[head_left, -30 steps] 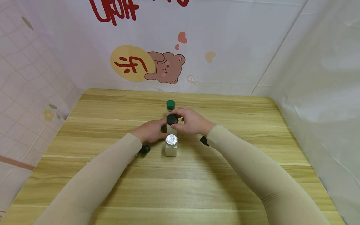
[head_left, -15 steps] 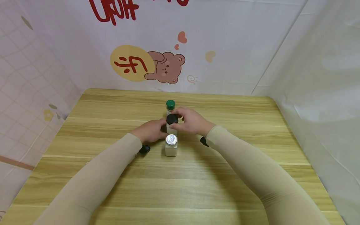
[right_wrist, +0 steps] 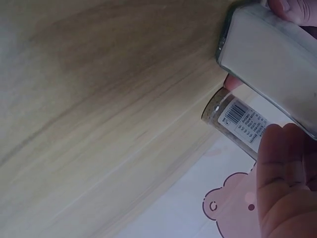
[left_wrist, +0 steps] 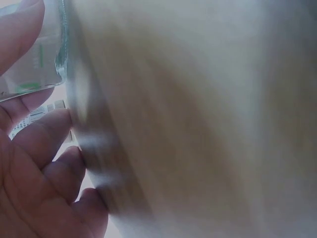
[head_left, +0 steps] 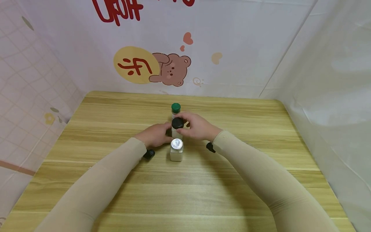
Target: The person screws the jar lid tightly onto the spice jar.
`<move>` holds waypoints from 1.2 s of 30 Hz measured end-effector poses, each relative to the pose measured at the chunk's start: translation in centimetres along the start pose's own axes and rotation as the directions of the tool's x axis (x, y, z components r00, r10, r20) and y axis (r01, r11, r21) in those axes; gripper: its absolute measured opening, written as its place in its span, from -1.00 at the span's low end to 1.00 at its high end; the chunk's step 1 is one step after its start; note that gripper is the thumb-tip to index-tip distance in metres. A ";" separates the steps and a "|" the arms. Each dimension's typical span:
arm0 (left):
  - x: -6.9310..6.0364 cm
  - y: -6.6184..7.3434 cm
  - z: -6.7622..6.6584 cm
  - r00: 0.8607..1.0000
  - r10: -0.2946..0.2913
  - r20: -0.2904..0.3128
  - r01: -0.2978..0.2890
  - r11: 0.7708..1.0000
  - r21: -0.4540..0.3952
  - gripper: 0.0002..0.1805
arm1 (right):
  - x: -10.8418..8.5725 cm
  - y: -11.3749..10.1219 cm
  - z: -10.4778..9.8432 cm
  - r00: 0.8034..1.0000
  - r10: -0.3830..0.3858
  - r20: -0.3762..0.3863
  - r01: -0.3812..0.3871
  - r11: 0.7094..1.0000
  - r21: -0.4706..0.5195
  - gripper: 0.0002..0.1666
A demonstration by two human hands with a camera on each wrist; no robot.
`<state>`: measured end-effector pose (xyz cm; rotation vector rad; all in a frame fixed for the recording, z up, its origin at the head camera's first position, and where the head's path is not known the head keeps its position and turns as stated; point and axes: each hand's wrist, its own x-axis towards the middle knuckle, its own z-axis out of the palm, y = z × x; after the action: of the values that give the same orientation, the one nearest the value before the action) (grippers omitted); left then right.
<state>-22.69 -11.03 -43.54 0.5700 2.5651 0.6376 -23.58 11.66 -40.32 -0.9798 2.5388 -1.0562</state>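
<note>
Three seasoning jars stand in a row on the table. The middle jar [head_left: 177,133] has a black lid [head_left: 177,123]. My left hand [head_left: 156,134] holds its glass body from the left; in the left wrist view the thumb lies across the glass jar [left_wrist: 42,59]. With thumb and fingers my right hand [head_left: 197,126] pinches the black lid from the right. Behind stands a green-capped bottle [head_left: 175,108], its lower part hidden; the right wrist view shows its barcode label [right_wrist: 242,119]. Nearest me is a square jar [head_left: 176,155] of pale contents with a silver lid [head_left: 176,144].
The wooden table [head_left: 179,196] runs back to a white printed curtain [head_left: 237,42] with a bear picture. More curtain [head_left: 333,80] hangs along the right side. Black wrist gear [head_left: 149,154] sits under the left forearm.
My right hand's fingers and thumb have shifted slightly around the black lid. The left hand and all the jars stay in place.
</note>
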 end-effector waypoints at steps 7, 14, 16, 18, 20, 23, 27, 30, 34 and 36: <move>0.1 -0.1 0.1 1.000 0.002 -0.004 -0.002 1.000 -0.002 -0.35 | -0.1 0.0 0.2 0.999 0.020 -0.029 -0.020 1.000 0.006 -0.37; 0.1 0.0 0.1 1.000 -0.007 -0.003 0.007 1.000 0.003 -0.28 | -0.3 0.1 0.1 1.000 0.002 -0.024 0.000 0.998 0.064 -0.34; 0.1 -0.1 0.1 1.000 -0.006 -0.004 0.006 1.000 0.006 -0.27 | -0.3 0.1 0.2 1.000 -0.003 -0.026 0.005 0.997 0.071 -0.38; 0.1 -0.1 0.1 1.000 -0.005 -0.005 0.005 1.000 0.005 -0.27 | -0.4 0.1 0.3 1.000 0.001 -0.030 0.001 0.997 0.076 -0.41; 0.1 -0.1 0.0 1.000 -0.006 -0.004 0.006 1.000 0.001 -0.28 | -0.4 0.1 0.3 0.999 0.010 -0.037 -0.007 0.997 0.080 -0.43; 0.1 -0.1 0.0 1.000 -0.004 -0.002 0.004 1.000 -0.004 -0.29 | -0.4 0.0 0.4 0.999 0.025 -0.043 -0.021 0.996 0.087 -0.43; 0.0 0.0 0.0 1.000 -0.003 -0.001 0.003 1.000 -0.005 -0.28 | -0.5 -0.1 0.4 0.998 0.035 -0.042 -0.031 0.995 0.093 -0.37; 0.0 0.1 0.0 1.000 -0.006 -0.001 0.006 1.000 -0.003 -0.28 | -0.6 -0.1 0.4 0.999 0.032 -0.040 -0.028 0.995 0.094 -0.34; 0.0 0.0 0.1 1.000 -0.005 -0.001 0.005 1.000 0.003 -0.28 | -0.7 0.1 0.5 0.999 0.025 -0.043 -0.021 0.997 0.080 -0.42; 0.1 0.0 0.1 1.000 -0.002 -0.003 0.002 1.000 0.004 -0.29 | -0.7 0.1 0.5 0.999 0.026 -0.048 -0.023 0.997 0.069 -0.45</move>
<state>-22.69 -10.95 -43.68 0.5680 2.5703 0.6334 -22.91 11.91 -40.80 -0.9139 2.5282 -1.1650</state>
